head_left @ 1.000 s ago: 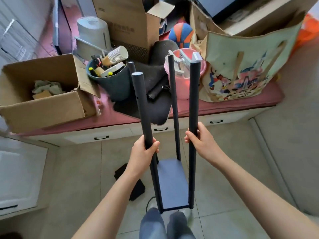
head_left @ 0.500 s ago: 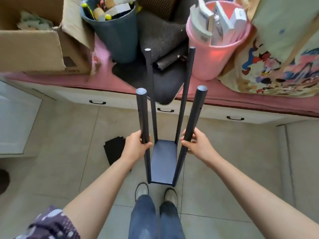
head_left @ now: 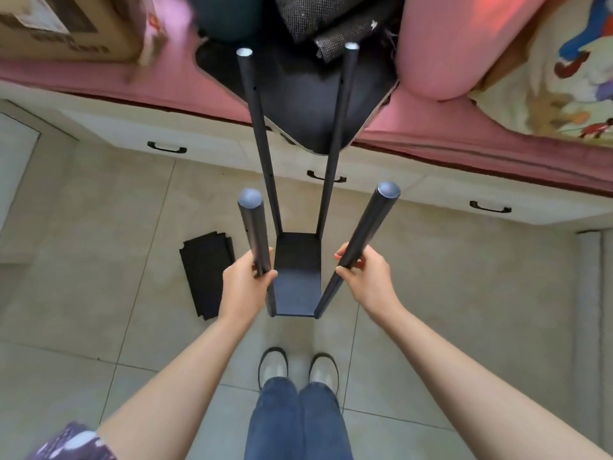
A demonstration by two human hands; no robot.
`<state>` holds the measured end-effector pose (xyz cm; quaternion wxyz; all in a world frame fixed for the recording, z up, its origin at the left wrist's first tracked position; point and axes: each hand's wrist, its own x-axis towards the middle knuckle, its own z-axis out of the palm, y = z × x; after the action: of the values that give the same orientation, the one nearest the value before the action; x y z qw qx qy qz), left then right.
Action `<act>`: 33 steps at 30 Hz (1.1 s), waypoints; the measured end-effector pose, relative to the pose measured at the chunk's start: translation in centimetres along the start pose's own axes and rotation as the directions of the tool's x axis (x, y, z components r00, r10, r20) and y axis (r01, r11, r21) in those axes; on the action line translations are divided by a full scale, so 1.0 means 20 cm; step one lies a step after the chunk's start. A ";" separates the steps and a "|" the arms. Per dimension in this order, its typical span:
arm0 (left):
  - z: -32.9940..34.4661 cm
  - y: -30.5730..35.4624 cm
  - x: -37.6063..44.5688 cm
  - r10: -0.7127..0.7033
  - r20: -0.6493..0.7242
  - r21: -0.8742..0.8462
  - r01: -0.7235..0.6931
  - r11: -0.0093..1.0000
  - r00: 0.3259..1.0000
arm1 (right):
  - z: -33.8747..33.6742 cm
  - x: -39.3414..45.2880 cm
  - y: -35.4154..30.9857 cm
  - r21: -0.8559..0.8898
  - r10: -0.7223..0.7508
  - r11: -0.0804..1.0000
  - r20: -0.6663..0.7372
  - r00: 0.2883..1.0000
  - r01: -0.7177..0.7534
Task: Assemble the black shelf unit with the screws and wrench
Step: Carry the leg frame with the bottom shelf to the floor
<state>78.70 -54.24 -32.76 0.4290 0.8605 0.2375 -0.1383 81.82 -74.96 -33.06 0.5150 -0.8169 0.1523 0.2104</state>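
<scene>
The black shelf unit stands upright on the tiled floor just ahead of my feet, its bottom shelf panel [head_left: 297, 280] framed by four tall black poles. My left hand [head_left: 247, 285] grips the near left pole [head_left: 253, 227] partway up. My right hand [head_left: 368, 282] grips the near right pole [head_left: 368, 227] at about the same height. The two far poles [head_left: 262, 134] rise toward the pink bench. A stack of loose black shelf panels [head_left: 207, 272] lies flat on the floor left of the unit. No screws or wrench are visible.
A pink-topped bench [head_left: 464, 134] with white drawers [head_left: 491, 207] runs across ahead, carrying a cardboard box [head_left: 66, 31], a pink bucket [head_left: 441, 48], a dark mat [head_left: 308, 94] and a printed bag [head_left: 547, 71]. My shoes [head_left: 298, 370] stand just behind the unit.
My view has tipped steeply downward and closer over the unit. Both hands keep their hold on the near poles, and the pole tops now point toward me.
</scene>
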 end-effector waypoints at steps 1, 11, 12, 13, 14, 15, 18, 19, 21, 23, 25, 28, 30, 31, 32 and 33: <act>0.02 -0.03 0.00 0.012 -0.008 0.001 -0.012 1.000 1.000 | 0.03 0.00 0.03 -0.008 -0.007 1.000 -0.016 1.000 0.007; 0.15 -0.21 -0.01 0.024 -0.029 -0.041 -0.026 0.999 0.999 | 0.13 -0.01 0.19 -0.018 -0.031 0.999 -0.106 0.994 0.029; 0.15 -0.22 -0.02 0.014 -0.017 -0.042 -0.015 0.999 1.000 | 0.13 -0.02 0.20 -0.033 -0.033 0.999 -0.105 0.994 0.029; 0.15 -0.23 -0.02 0.005 -0.002 -0.042 -0.005 0.999 1.000 | 0.13 -0.03 0.21 -0.050 -0.035 0.998 -0.100 0.994 0.030; 0.16 -0.24 -0.03 -0.003 0.017 -0.038 0.004 0.999 1.000 | 0.13 -0.04 0.22 -0.067 -0.039 0.997 -0.095 0.995 0.032; 0.16 -0.25 -0.04 -0.010 0.040 -0.032 0.012 0.999 0.999 | 0.13 -0.05 0.23 -0.079 -0.042 0.996 -0.090 0.995 0.035; 0.15 -0.28 -0.07 -0.053 0.112 -0.024 0.056 0.998 0.992 | 0.13 -0.10 0.26 -0.083 -0.042 0.996 -0.078 0.996 0.036; 0.15 -0.30 -0.09 -0.073 0.134 -0.034 0.078 0.996 0.988 | 0.13 -0.12 0.27 -0.082 -0.033 0.996 -0.065 0.997 0.027; 0.16 -0.33 -0.13 -0.122 0.174 -0.080 0.137 0.987 0.977 | 0.13 -0.17 0.28 -0.060 0.000 0.998 -0.027 1.000 -0.002; 0.16 -0.37 -0.17 -0.159 0.209 -0.107 0.184 0.977 0.965 | 0.14 -0.21 0.31 -0.034 0.038 0.999 0.001 0.999 -0.038; 0.17 -0.41 -0.21 -0.166 0.233 -0.118 0.197 0.973 0.958 | 0.14 -0.26 0.34 -0.029 0.080 0.996 0.027 0.996 -0.079; 0.18 -0.45 -0.26 -0.160 0.256 -0.105 0.192 0.976 0.953 | 0.14 -0.31 0.39 -0.056 0.109 0.993 0.068 0.992 -0.105; 0.19 -0.48 -0.29 -0.149 0.264 -0.113 0.184 0.977 0.953 | 0.15 -0.34 0.42 -0.063 0.120 0.991 0.090 0.989 -0.115; 0.19 -0.50 -0.30 -0.145 0.268 -0.109 0.180 0.978 0.952 | 0.15 -0.35 0.43 -0.073 0.120 0.991 0.101 0.988 -0.112; 0.20 -0.52 -0.31 -0.147 0.273 -0.098 0.179 0.979 0.951 | 0.15 -0.37 0.45 -0.088 0.113 0.991 0.113 0.987 -0.104; 0.21 -0.53 -0.32 -0.154 0.277 -0.084 0.183 0.980 0.949 | 0.15 -0.38 0.46 -0.103 0.108 0.990 0.122 0.987 -0.096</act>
<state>67.59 -54.00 -39.53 0.4899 0.7858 0.2568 -0.2768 70.42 -75.86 -37.55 0.4722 -0.8168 0.1504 0.2954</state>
